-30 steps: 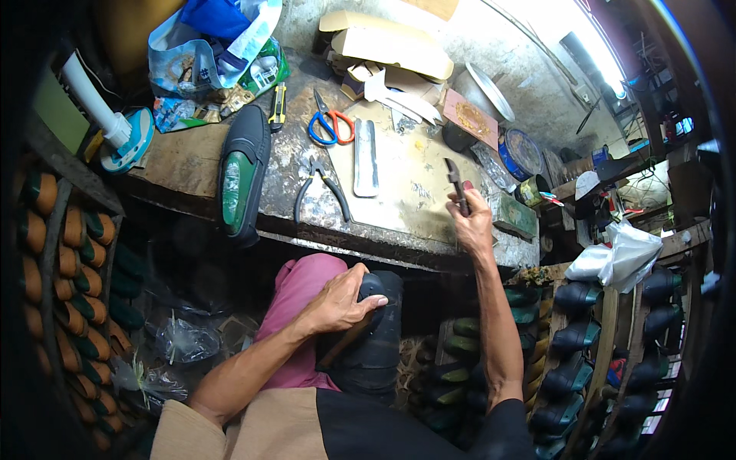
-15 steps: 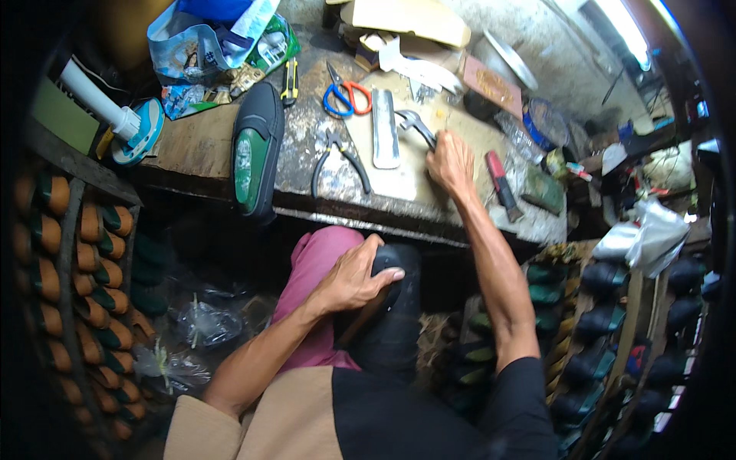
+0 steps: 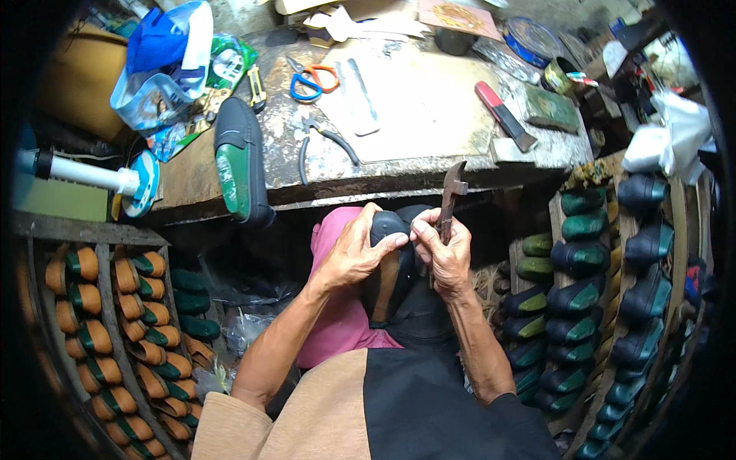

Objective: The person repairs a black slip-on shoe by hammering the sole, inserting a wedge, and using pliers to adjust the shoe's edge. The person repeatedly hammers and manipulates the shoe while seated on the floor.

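At the centre of the frame, the left hand (image 3: pixel 354 251) has its grip closed round a dark shoe (image 3: pixel 390 223); just right of it, the right hand (image 3: pixel 447 257) grips a hammer (image 3: pixel 451 196), head up.

Two hands (image 3: pixel 354 249); one hammer (image 3: pixel 447 210); one pliers (image 3: pixel 310 126); one scissors (image 3: pixel 307 75).

The person's shirt (image 3: pixel 366 414) was divided vertically: tan left, black right. The short left sleeve (image 3: pixel 230 428) was tan, the right sleeve (image 3: pixel 510 428) black. Left legwear (image 3: pixel 337 330) was pink, right legwear (image 3: pixel 425 314) dark.
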Demonstrator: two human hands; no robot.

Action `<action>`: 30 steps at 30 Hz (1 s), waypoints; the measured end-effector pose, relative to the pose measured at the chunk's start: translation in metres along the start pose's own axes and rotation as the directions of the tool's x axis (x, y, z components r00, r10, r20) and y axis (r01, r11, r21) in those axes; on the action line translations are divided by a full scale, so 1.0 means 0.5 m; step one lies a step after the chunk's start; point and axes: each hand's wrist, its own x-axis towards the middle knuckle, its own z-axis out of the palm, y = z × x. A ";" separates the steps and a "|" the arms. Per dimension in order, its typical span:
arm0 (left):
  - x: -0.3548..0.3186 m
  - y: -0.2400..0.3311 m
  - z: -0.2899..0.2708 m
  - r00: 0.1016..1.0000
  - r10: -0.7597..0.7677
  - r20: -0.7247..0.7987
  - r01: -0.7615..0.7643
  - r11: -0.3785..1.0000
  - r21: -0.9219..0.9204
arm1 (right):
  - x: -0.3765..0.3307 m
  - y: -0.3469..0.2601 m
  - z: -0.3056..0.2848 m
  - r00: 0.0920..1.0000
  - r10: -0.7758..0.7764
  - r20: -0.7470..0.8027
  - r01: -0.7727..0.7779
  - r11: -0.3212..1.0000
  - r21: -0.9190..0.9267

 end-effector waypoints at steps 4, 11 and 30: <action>-0.003 0.013 0.009 0.999 0.004 0.034 -0.006 0.998 0.069 | -0.014 0.021 -0.001 0.996 -0.063 -0.063 0.064 0.998 0.000; -0.002 0.013 0.013 0.999 0.035 0.017 -0.036 0.996 0.076 | -0.015 0.020 -0.002 0.994 -0.094 -0.052 0.086 0.987 -0.135; -0.003 0.002 -0.017 0.996 -0.085 0.042 0.084 0.996 0.015 | -0.213 -0.023 0.044 0.986 -0.168 0.016 0.154 0.858 -0.490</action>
